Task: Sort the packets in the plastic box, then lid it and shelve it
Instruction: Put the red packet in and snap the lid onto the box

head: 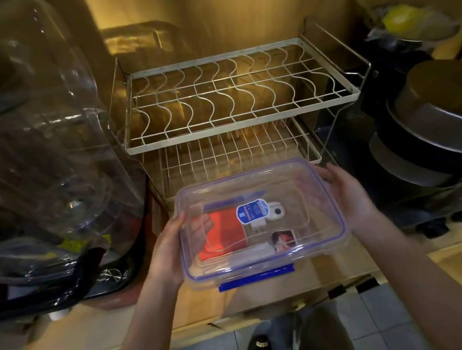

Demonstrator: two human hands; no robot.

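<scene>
item: plastic box [261,218], clear, rectangular, rounded corners, blue seal line round the rim, lid [255,183] already on. held in the air between my two hands, in front of the lower tier of the wire rack [230,156], above the near edge of the cardboard-lined shelf floor [272,292]. not yet set down.

contents: red packet [221,234] flat on the bottom toward the left wall; a small packet with a printed picture [284,240] near the front wall; a white rounded thing [276,213] near the middle, too blurred to name; a blue-and-white label [252,209] that i cannot place for sure on lid or inside.

fastening: blue clip [256,278] on the near long side hangs out flat, looks unlatched. the other clips i cannot make out.

grip: left hand [171,244] wrapped on the left short end, fingers curled under and showing through the wall, thumb on the rim. right hand [347,189] on the right short end, fingers spread and cupped against the wall.

handling, my estimate: light, mostly empty; walls stiff but smooth, so slippery if squeezed only from the sides. loose contents will slide if tilted. with the near clip undone the lid may lift, so best carried from beneath at both ends, level.

neighbours: clear cover [35,130] left, stacked pans [442,123] right.
</scene>
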